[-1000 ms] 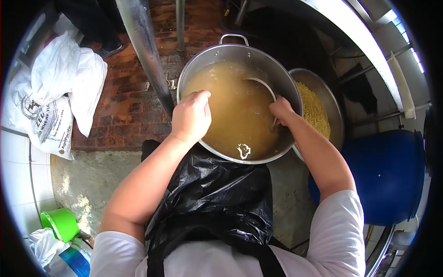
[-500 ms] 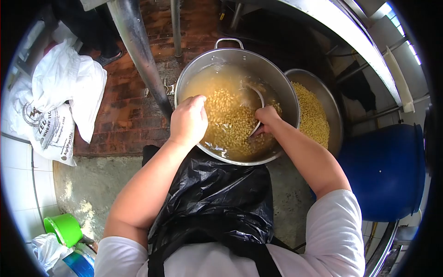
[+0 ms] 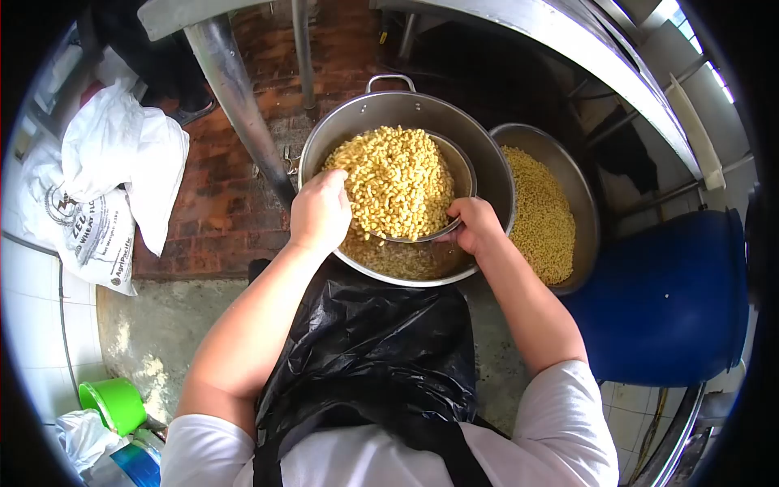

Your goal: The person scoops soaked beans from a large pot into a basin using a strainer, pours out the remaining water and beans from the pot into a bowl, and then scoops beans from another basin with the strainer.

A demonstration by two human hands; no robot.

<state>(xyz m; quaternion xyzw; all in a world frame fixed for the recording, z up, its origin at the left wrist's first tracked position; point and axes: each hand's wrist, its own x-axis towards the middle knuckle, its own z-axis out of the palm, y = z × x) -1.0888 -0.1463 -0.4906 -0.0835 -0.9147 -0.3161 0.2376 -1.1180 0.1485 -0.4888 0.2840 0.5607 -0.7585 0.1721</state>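
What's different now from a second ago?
The right hand has lifted the smaller bowl up out of the cloudy water, now heaped with yellow kernels. It was mostly sunk before. The left hand stays at the left of the big pot; the right hand kept its grip throughout.

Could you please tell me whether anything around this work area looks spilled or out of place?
Yes: pale, powdery-looking patches mark the grey floor near the green bucket. They stand out against the darker surface and may be spilled powder, though I can't tell what they are.
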